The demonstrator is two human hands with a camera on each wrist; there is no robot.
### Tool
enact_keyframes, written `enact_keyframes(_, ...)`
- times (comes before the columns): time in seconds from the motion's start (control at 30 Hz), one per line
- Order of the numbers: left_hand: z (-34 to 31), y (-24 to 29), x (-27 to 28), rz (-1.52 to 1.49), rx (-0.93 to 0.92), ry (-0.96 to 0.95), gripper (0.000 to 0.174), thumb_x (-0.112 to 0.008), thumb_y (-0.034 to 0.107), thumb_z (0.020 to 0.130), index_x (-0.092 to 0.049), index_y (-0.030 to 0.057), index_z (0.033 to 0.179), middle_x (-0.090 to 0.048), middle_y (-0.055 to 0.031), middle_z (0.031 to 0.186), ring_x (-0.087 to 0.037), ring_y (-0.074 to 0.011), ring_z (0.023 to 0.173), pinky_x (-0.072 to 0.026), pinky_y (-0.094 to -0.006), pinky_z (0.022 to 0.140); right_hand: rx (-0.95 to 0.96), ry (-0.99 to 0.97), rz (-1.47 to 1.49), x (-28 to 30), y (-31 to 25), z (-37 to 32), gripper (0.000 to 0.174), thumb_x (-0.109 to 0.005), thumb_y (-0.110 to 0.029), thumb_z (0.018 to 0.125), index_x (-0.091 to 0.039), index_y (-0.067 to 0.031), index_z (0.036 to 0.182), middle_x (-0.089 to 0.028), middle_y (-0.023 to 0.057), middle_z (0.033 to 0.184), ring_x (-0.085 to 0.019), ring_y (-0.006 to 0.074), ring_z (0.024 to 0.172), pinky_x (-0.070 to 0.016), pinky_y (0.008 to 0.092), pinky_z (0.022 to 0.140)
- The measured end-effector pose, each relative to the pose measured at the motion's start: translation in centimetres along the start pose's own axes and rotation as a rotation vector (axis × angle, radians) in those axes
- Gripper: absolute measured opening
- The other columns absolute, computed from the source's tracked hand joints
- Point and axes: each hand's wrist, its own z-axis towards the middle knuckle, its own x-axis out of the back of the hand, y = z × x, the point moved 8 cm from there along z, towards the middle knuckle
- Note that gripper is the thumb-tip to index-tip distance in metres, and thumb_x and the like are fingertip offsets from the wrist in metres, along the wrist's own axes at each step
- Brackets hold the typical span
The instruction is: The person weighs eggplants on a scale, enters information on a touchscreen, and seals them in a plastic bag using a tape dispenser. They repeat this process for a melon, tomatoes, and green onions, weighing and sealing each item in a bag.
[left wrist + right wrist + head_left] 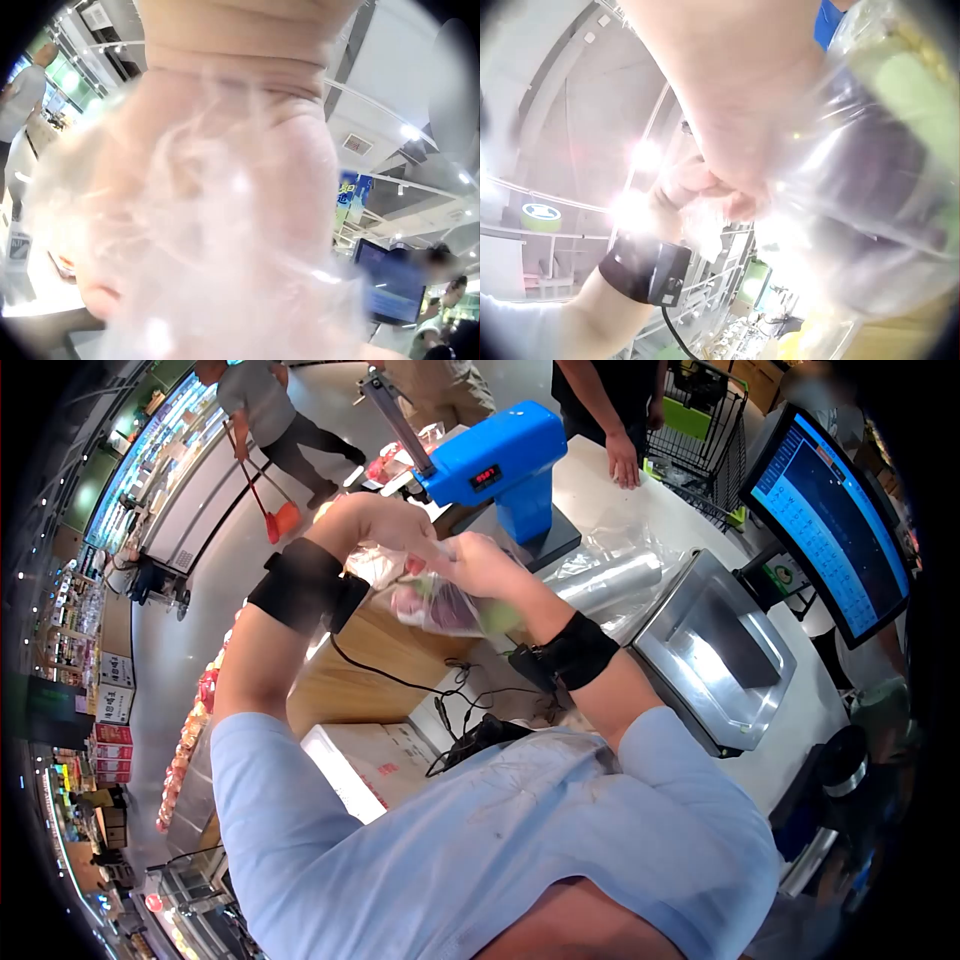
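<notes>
Both hands are together at a clear plastic bag [437, 608] that holds dark purple and green produce. My left hand [388, 520] grips the bunched upper part of the bag, and its film covers the palm [217, 180] in the left wrist view. Right beside it, my right hand [487, 567] pinches the gathered plastic, fingers curled. In the right wrist view the filled bag [885, 172] hangs beside the right hand [735, 150], its purple and green contents pressed against the film. Just beyond the hands stands a blue machine [520, 450] with a red digital display.
A steel scale [720, 650] and a roll of clear bags [620, 575] lie on the white counter to the right. A monitor [835, 525] stands behind them. Black cables [460, 700] hang below the hands. Across the counter, a person's hand [622, 460] rests on its edge.
</notes>
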Motion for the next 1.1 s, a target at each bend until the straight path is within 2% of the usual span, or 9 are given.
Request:
enact_keyframes(0.07, 0.8, -2.4, 0.5, 0.034, 0.122, 0.017, 0.054, -0.059, 0.053, 0.085, -0.069, 0.0012, 0.073, -0.062, -0.003, 0.066, -0.057, -0.0146, 0.06, -0.0458, -0.0297, 0.06, 0.028, 0.342, -0.268, 0.6, -0.1, 1.0, 0.032, -0.058, -0.034, 0.086, -0.069, -0.0038, 0.083, -0.068, 0.0167, 0.082, -0.064, 0.0374, 0.081, -0.0466, 0.043, 0.078)
enact_keyframes(0.17, 0.9, -3.9, 2.2, 0.21, 0.231, 0.061, 0.054, -0.054, 0.051, 0.089, -0.069, 0.0, 0.08, -0.065, -0.0093, 0.07, -0.061, -0.0199, 0.056, -0.0498, -0.0321, 0.061, -0.042, 0.624, -0.274, 1.0, -1.3, 0.6, 0.031, -0.056, -0.032, 0.086, -0.069, -0.0056, 0.078, -0.068, 0.0155, 0.078, -0.064, 0.0349, 0.081, -0.0447, 0.0461, 0.08)
enact_keyframes(0.3, 1.2, -4.3, 4.1, 0.22, 0.263, 0.165, 0.046, -0.058, 0.045, 0.088, -0.07, 0.0014, 0.087, -0.067, -0.0139, 0.078, -0.065, -0.0244, 0.069, -0.0511, -0.0369, 0.068, -0.266, 0.621, -0.134, -0.2, 0.4, 1.8, 0.032, -0.056, -0.035, 0.087, -0.071, -0.0061, 0.084, -0.069, 0.0141, 0.089, -0.061, 0.0336, 0.096, -0.0415, 0.0476, 0.086)
enact_keyframes(0.37, 1.4, -3.9, 5.4, 0.555, 0.245, 0.262, 0.044, -0.059, 0.044, 0.087, -0.07, 0.0006, 0.09, -0.068, -0.0166, 0.084, -0.064, -0.0321, 0.08, -0.0497, -0.0406, 0.073, -0.265, 0.688, -0.137, -0.7, 0.8, 2.9, 0.036, -0.056, -0.038, 0.086, -0.071, -0.0058, 0.083, -0.069, 0.0144, 0.091, -0.06, 0.0335, 0.097, -0.0416, 0.0469, 0.086)
enact_keyframes(0.43, 1.2, -4.5, 6.1, 0.516, 0.227, 0.316, 0.044, -0.059, 0.043, 0.087, -0.069, -0.0004, 0.09, -0.067, -0.0179, 0.088, -0.061, -0.0373, 0.085, -0.0479, -0.0429, 0.077, -0.369, 0.714, -0.132, -1.0, 1.9, 4.0, 0.028, -0.054, -0.028, 0.085, -0.069, -0.0056, 0.089, -0.067, 0.0163, 0.092, -0.062, 0.0357, 0.092, -0.0456, 0.0463, 0.082)
enact_keyframes(0.57, 0.4, -6.0, 7.6, 0.437, 0.262, 0.422, 0.044, -0.06, 0.042, 0.086, -0.069, -0.0001, 0.09, -0.067, -0.0179, 0.088, -0.062, -0.036, 0.084, -0.0475, -0.0429, 0.077, -0.358, 0.672, -0.072, -1.7, 2.8, 6.7, 0.031, -0.054, -0.032, 0.086, -0.07, -0.006, 0.09, -0.067, 0.0165, 0.095, -0.061, 0.0347, 0.097, -0.0431, 0.0469, 0.085)
enact_keyframes(0.63, -0.1, -6.7, 8.2, 0.31, 0.279, 0.476, 0.043, -0.062, 0.042, 0.084, -0.069, 0.0002, 0.093, -0.067, -0.0183, 0.088, -0.062, -0.0341, 0.083, -0.0473, -0.0419, 0.078, -0.32, 0.735, -0.064, -1.7, 2.7, 7.0, 0.033, -0.056, -0.036, 0.085, -0.071, -0.0072, 0.08, -0.068, 0.0135, 0.09, -0.06, 0.0329, 0.098, -0.0389, 0.0469, 0.091)
enact_keyframes(0.93, 1.8, -7.5, 8.2, 0.273, 0.175, 0.402, 0.043, -0.061, 0.041, 0.084, -0.07, 0.0001, 0.094, -0.066, -0.0199, 0.086, -0.06, -0.0328, 0.081, -0.0461, -0.0392, 0.079, -0.22, 0.859, -0.036, -2.1, 4.9, 8.6, 0.029, -0.06, -0.035, 0.081, -0.07, -0.0083, 0.078, -0.067, 0.0117, 0.085, -0.062, 0.0312, 0.088, -0.0431, 0.0462, 0.081)
enact_keyframes(1.1, 1.8, -10.4, 9.0, -0.002, 0.186, 0.561, 0.039, -0.062, 0.038, 0.086, -0.07, -0.001, 0.083, -0.063, -0.0113, 0.068, -0.062, -0.0192, 0.066, -0.0483, -0.0343, 0.068, -0.251, 0.718, -0.11, -2.7, 5.9, 11.3, 0.025, -0.061, -0.032, 0.08, -0.072, -0.0098, 0.082, -0.068, 0.0128, 0.091, -0.059, 0.0311, 0.098, -0.0393, 0.0456, 0.088)
